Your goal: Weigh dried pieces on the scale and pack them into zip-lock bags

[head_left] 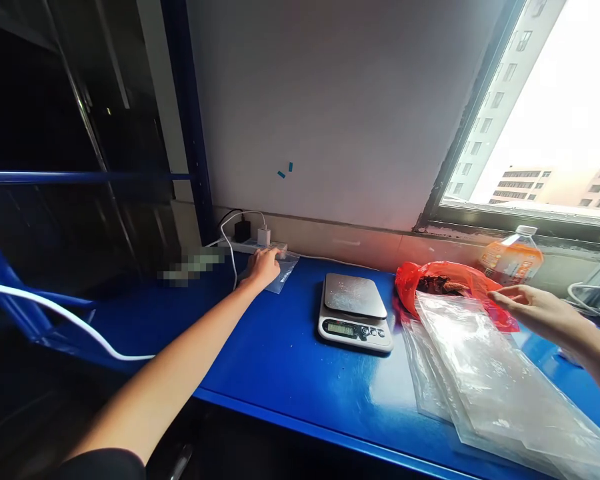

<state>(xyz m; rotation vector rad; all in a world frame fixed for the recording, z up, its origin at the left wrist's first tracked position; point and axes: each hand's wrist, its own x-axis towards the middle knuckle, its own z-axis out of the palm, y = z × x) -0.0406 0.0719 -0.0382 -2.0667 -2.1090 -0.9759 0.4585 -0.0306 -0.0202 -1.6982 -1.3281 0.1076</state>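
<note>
At the back of the blue table, my left hand (pixel 265 268) is closed on a small clear plastic bag (pixel 285 272), its fingers curled over the near-left part. My right hand (pixel 535 308) hovers at the right edge of a red plastic bag (pixel 410 280), thumb and fingertips drawn together; what they pinch, if anything, is not clear. Dark brown dried pieces (pixel 440 285) show inside the red bag. Several large clear plastic bags (pixel 485 373) lie stacked in front of it. Between my hands sits a digital scale (pixel 357 313) with a few specks on its metal plate.
A power strip (pixel 280 246) with a white charger (pixel 263 235) and a black adapter (pixel 242 231) stands behind my left hand. A white cable (pixel 105 347) crosses at left. An orange-labelled bottle (pixel 515 255) stands beneath the window. Blue rack posts (pixel 187 113) rise at left.
</note>
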